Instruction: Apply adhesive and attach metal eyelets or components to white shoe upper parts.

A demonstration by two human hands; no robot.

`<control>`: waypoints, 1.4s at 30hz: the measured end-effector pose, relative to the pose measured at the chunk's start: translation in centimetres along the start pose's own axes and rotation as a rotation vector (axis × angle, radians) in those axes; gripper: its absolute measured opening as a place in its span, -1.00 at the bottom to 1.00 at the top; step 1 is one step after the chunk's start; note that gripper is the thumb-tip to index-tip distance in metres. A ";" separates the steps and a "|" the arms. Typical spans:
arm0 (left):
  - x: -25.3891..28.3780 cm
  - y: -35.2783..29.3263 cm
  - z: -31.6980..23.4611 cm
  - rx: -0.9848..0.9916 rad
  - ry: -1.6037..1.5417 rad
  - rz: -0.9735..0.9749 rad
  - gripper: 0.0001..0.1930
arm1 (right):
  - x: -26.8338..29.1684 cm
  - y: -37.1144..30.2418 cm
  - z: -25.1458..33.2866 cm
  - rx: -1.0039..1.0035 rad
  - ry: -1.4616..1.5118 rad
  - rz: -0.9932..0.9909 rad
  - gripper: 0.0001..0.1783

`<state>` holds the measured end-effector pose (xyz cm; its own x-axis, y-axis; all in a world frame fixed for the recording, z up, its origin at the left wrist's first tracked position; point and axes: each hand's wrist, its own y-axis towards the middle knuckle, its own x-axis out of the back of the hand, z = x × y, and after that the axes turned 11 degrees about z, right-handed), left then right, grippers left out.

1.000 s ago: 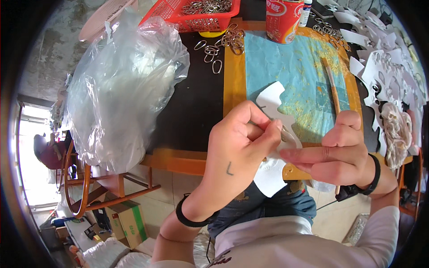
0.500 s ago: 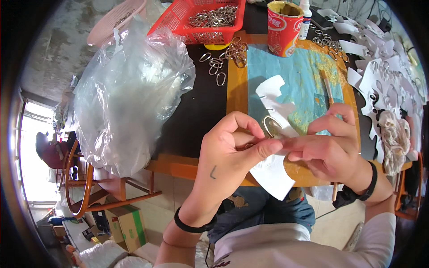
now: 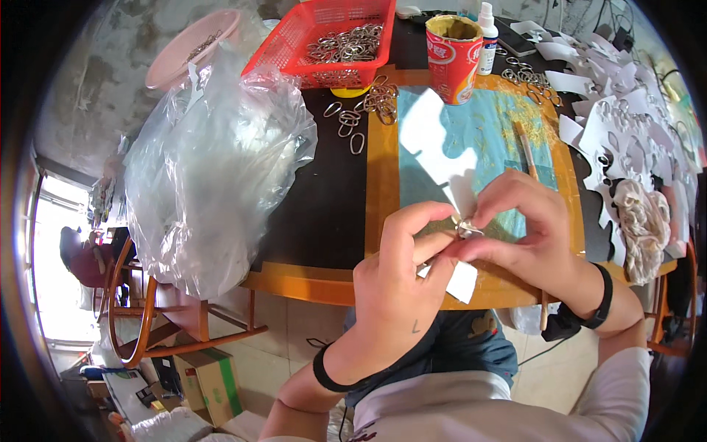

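Note:
A white flexible cut-out piece (image 3: 433, 144) with notched edges runs up from between my hands over the blue sheet. Its lower end (image 3: 462, 282) hangs below my fingers at the table's front edge. At its narrow middle sits a shiny metal ring (image 3: 467, 230), partly covered by fingertips. My left hand (image 3: 401, 269) is closed, pinching the piece beside the ring. From the other side my right hand (image 3: 526, 228) pinches at the ring with thumb and forefinger. Whether the strip passes through the ring is hidden by the fingers.
Beyond the hands stand a red paper cup (image 3: 452, 70), a white spray bottle (image 3: 487, 40) and a red basket (image 3: 324, 70) of metal rings. Loose rings (image 3: 356, 143) lie nearby. A brush (image 3: 526, 151) rests right, white pieces (image 3: 633, 147) beyond it. A plastic bag (image 3: 213, 177) stands left.
Both hands have closed in around the metal ring, which stood upright between them before. The white piece has shifted, with its upper part reaching farther up and its lower end pulled shorter.

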<state>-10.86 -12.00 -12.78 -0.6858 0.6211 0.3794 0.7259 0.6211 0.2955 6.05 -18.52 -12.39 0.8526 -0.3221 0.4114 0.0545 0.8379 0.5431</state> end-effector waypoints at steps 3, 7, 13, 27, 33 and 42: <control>-0.4 0.0 0.6 -0.080 0.120 -0.072 -0.58 | 0.1 -0.1 0.0 -0.084 -0.048 0.167 -0.70; -0.5 -0.1 0.9 -0.191 0.263 -0.091 -0.55 | -0.4 -0.4 -0.3 -0.282 0.214 0.130 -0.75; -0.3 0.6 -0.4 0.233 -0.346 -0.033 -0.62 | -0.2 -0.2 0.1 -0.015 -0.220 0.089 -0.79; -3.2 1.8 0.6 0.498 -1.101 -0.037 -0.88 | 0.7 0.2 0.2 0.313 -0.509 0.088 -0.68; -3.9 1.9 1.4 0.299 -0.883 -0.170 -0.96 | -0.3 -0.1 -0.4 -0.277 0.553 -0.143 -0.65; -3.5 1.7 2.5 0.250 -0.669 -0.198 -0.87 | 0.3 0.8 -0.4 -0.112 -0.116 0.045 -0.81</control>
<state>-7.36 -12.00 -15.79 -0.7459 0.5949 -0.2995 0.6063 0.7926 0.0645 6.57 -17.82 -12.13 0.7902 -0.3260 0.5189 0.0804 0.8946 0.4396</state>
